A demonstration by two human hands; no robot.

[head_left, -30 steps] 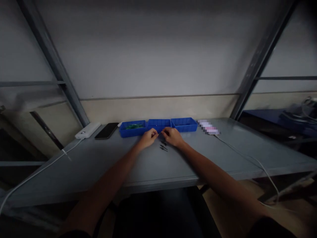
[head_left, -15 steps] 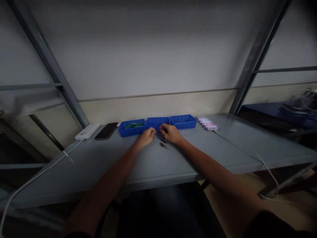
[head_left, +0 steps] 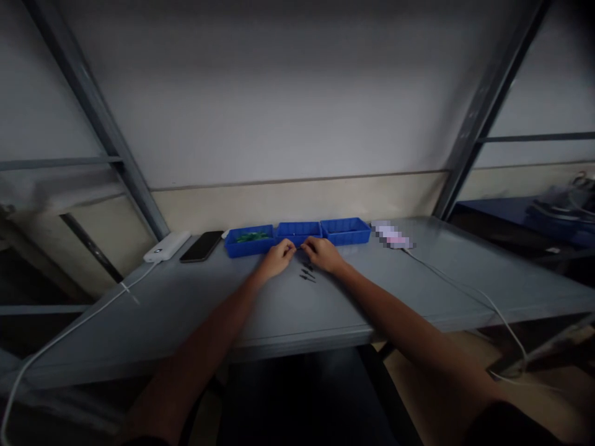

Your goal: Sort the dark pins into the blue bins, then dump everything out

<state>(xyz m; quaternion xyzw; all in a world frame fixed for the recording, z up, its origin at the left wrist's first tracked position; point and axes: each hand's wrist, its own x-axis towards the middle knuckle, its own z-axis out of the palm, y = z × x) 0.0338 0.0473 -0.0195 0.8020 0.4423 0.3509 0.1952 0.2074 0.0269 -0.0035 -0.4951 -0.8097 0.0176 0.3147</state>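
Observation:
My left hand (head_left: 277, 257) and my right hand (head_left: 324, 253) are close together above the grey table, just in front of the blue bins. The fingers of each are pinched, with a small thin piece between the two hands that is too tiny to name. Several small dark slender parts (head_left: 307, 274) lie on the table below my right hand. Behind my hands stand a left blue bin (head_left: 246, 249) with green pieces inside, a middle blue bin (head_left: 299, 228) and a right blue bin (head_left: 346, 237) with something dark at its bottom.
A black phone (head_left: 201, 246) and a white power bank (head_left: 167, 246) with a white cable lie on the left of the grey table (head_left: 260, 316). A blurred-out phone-like thing (head_left: 393, 235) with a cable lies on the right. Metal uprights (head_left: 469, 142) and a wall stand behind.
Both hands stay near each other, pinching, with a slight shift of the fingers. The view has moved a little. More of the dark parts on the table shows below my right hand.

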